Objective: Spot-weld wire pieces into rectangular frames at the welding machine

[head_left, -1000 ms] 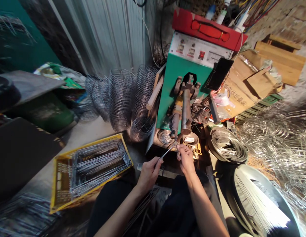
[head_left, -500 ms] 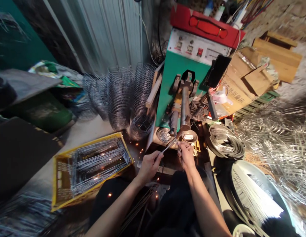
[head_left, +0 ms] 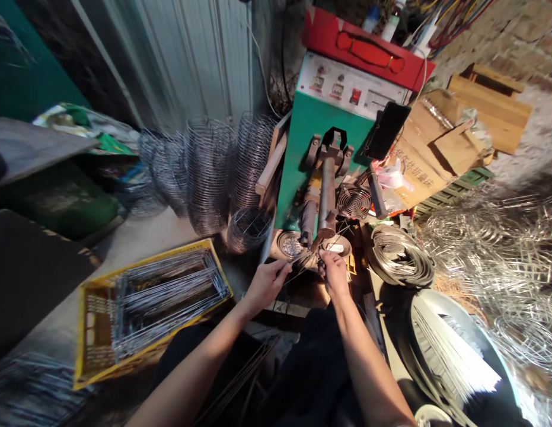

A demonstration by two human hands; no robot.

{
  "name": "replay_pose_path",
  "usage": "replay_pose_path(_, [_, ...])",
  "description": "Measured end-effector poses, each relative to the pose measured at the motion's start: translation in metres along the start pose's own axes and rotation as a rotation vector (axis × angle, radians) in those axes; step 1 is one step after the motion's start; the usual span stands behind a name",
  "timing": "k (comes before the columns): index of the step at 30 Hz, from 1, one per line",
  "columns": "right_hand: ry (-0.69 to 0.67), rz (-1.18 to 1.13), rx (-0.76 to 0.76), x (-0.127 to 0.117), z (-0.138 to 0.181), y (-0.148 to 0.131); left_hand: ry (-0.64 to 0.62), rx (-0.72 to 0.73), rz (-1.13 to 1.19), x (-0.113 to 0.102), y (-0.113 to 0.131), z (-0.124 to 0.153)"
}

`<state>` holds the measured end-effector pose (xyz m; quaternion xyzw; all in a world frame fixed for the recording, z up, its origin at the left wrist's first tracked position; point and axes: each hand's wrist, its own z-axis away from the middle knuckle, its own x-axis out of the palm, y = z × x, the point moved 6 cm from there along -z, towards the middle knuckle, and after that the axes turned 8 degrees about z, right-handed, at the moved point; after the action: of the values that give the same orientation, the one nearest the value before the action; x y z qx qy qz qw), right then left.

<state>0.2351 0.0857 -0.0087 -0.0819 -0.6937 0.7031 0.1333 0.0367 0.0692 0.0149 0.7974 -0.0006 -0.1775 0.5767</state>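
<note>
In front of me stands a green spot-welding machine with a red top, its two metal arms reaching toward me. My left hand is closed on a thin metal strip whose far end lies by the tips of the arms. Just right of those tips, my right hand pinches something small, mostly hidden by the fingers. Thin wires show around the tips. A round dish of small metal bits sits behind the strip, and another shallow dish is behind my right fingers.
At left is a yellow crate of bent wire pieces. Stacked wire rings stand behind it. A coil of metal strip, a pale basin of strips and heaps of wire lie at right. A phone hangs before the machine.
Flying sparks seen earlier are gone. Both hands remain near the welding tips, and more thin wires now show there. The whole view has shifted slightly.
</note>
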Motion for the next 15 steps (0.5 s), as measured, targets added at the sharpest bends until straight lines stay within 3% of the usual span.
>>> replay_pose_path(4, [-0.015, 0.06, 0.02, -0.009, 0.01, 0.0, -0.014, -0.029, -0.019, -0.001, -0.008, -0.002])
replay_pose_path(7, [-0.1, 0.199, 0.086, -0.022, 0.039, 0.007, -0.023, 0.007, -0.038, 0.0, -0.006, -0.007])
replay_pose_path(11, [-0.286, 0.452, 0.207, -0.036, 0.097, 0.038, -0.067, 0.109, -0.232, 0.003, 0.011, -0.001])
replay_pose_path(15, [-0.527, 0.654, 0.187, -0.03, 0.148, 0.082, -0.156, 0.15, -0.428, -0.008, 0.016, 0.03])
